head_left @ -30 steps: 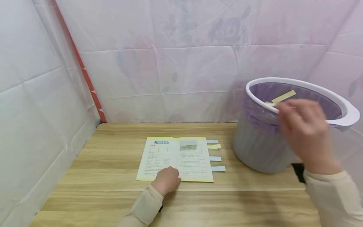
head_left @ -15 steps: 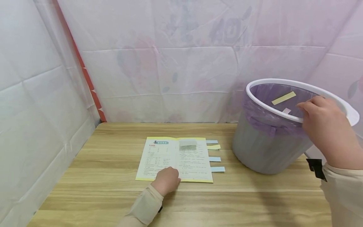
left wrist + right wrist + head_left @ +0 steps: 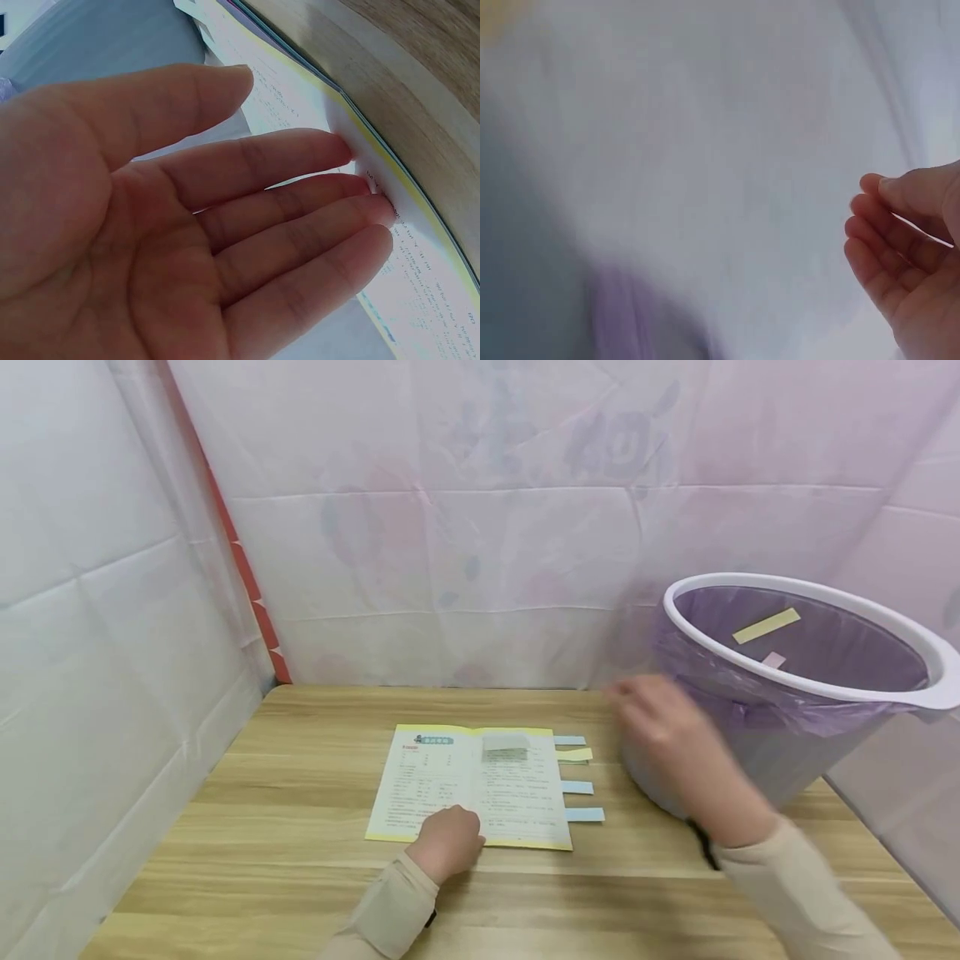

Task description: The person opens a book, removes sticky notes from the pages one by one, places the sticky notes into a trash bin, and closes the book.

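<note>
The left grip (image 3: 447,843) rests straight-fingered, thumb apart, on the near edge of the booklet (image 3: 517,802), which lies spread beyond it, long axis left to right, coloured tabs (image 3: 577,787) pointing right toward the loosely curled right grip (image 3: 667,739) before the bin (image 3: 795,760).

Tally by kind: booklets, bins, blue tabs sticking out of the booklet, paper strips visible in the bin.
Booklet: 1
Bin: 1
Blue tabs: 3
Paper strips visible in the bin: 2 (1 yellow, 1 pink)
Total: 7
</note>
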`<state>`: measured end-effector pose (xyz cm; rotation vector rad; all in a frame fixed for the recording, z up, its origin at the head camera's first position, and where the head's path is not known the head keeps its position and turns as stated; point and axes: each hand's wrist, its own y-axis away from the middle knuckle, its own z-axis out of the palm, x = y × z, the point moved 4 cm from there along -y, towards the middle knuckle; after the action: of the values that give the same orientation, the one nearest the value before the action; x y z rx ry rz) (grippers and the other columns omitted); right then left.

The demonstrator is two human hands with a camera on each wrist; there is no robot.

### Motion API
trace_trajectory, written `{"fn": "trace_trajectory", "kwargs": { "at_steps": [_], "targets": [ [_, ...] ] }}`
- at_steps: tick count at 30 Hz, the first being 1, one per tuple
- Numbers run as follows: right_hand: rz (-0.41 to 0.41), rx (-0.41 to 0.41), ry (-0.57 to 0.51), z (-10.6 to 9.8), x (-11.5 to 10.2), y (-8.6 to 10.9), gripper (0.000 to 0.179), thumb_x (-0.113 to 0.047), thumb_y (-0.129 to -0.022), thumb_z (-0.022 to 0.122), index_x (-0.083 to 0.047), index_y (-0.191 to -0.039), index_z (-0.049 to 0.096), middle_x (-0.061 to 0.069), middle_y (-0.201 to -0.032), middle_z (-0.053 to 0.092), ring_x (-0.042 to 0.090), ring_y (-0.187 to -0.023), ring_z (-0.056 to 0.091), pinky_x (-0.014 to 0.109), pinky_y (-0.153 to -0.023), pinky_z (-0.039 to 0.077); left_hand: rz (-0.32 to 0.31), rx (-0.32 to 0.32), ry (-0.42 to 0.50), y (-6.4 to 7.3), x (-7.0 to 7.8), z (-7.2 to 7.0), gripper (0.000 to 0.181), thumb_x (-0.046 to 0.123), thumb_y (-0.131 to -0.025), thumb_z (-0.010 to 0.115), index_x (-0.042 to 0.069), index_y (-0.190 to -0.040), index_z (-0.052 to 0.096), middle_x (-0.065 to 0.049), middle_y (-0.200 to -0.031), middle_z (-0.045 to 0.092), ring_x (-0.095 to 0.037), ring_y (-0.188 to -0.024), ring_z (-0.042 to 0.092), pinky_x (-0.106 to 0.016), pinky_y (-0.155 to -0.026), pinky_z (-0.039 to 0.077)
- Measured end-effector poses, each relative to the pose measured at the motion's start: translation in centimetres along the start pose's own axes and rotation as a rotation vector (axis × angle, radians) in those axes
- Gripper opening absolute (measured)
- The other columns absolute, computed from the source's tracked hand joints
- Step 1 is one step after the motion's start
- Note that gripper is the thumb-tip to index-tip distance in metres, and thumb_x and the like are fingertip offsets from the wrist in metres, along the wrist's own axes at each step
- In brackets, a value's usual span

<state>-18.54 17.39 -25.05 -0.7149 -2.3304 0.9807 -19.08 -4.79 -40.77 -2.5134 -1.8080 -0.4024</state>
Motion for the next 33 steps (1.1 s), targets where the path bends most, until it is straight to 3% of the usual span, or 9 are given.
{"fn": "trace_trajectory", "kwargs": {
  "at_steps": [5, 8, 12, 18, 25, 33],
  "targets": [
    [-0.072, -0.242, 0.042, 9.0, -3.2, 1.0, 0.021, 0.011, -0.074, 0.070, 0.008, -0.094, 0.065, 0.016, -0.091, 0.061, 0.028, -0.082, 0.058, 0.035, -0.072, 0.052, 0.003, 0.008, -0.012, -0.2, -0.1, 0.1, 0.024, 0.021, -0.091, 0.065, 0.002, -0.076, 0.067, -0.004, -0.061, 0.054, -0.014, -0.052, 0.045, -0.028, -0.047, 0.042],
    [-0.067, -0.381, 0.117, 13.5, -3.8, 1.9, 0.018, 0.007, -0.077, 0.073, 0.003, -0.092, 0.063, 0.011, -0.088, 0.058, 0.024, -0.079, 0.054, 0.032, -0.071, 0.050, 0.006, 0.003, -0.021, -0.2, 0.1, 0.1, 0.024, 0.021, -0.091, 0.065, 0.003, -0.077, 0.067, -0.005, -0.063, 0.056, -0.014, -0.053, 0.046, -0.029, -0.049, 0.045],
    [-0.016, -0.502, 0.214, 17.2, -3.6, 2.6, 0.015, 0.002, -0.082, 0.072, 0.000, -0.092, 0.061, 0.009, -0.086, 0.056, 0.024, -0.078, 0.053, 0.032, -0.072, 0.050, 0.016, 0.006, -0.028, -0.2, 0.3, 0.3, 0.023, 0.021, -0.091, 0.065, 0.003, -0.077, 0.067, -0.005, -0.064, 0.057, -0.014, -0.053, 0.046, -0.030, -0.050, 0.046],
    [0.062, -0.619, 0.294, 19.5, -3.2, 2.2, 0.013, 0.000, -0.083, 0.072, -0.001, -0.092, 0.064, 0.008, -0.083, 0.059, 0.021, -0.076, 0.057, 0.030, -0.070, 0.051, 0.021, 0.022, -0.030, -0.1, 0.4, 0.3, 0.023, 0.021, -0.091, 0.065, 0.002, -0.077, 0.068, -0.006, -0.064, 0.056, -0.013, -0.052, 0.045, -0.029, -0.047, 0.045],
    [0.143, -0.732, 0.266, 20.9, -2.8, 1.9, 0.015, 0.001, -0.083, 0.071, 0.000, -0.097, 0.067, 0.010, -0.089, 0.065, 0.023, -0.085, 0.062, 0.031, -0.076, 0.053, 0.023, 0.040, -0.058, -0.2, 0.2, 0.3, 0.023, 0.022, -0.091, 0.066, 0.002, -0.079, 0.068, -0.007, -0.068, 0.058, -0.014, -0.055, 0.047, -0.030, -0.049, 0.047],
    [0.165, -0.708, 0.276, 21.7, -2.0, 1.9, 0.023, -0.001, -0.084, 0.072, 0.001, -0.106, 0.066, 0.011, -0.097, 0.063, 0.023, -0.090, 0.062, 0.031, -0.080, 0.053, 0.013, 0.038, -0.068, -0.3, 0.1, 0.2, 0.023, 0.022, -0.091, 0.066, 0.002, -0.079, 0.068, -0.007, -0.067, 0.058, -0.013, -0.054, 0.048, -0.030, -0.049, 0.048]
  ]
}}
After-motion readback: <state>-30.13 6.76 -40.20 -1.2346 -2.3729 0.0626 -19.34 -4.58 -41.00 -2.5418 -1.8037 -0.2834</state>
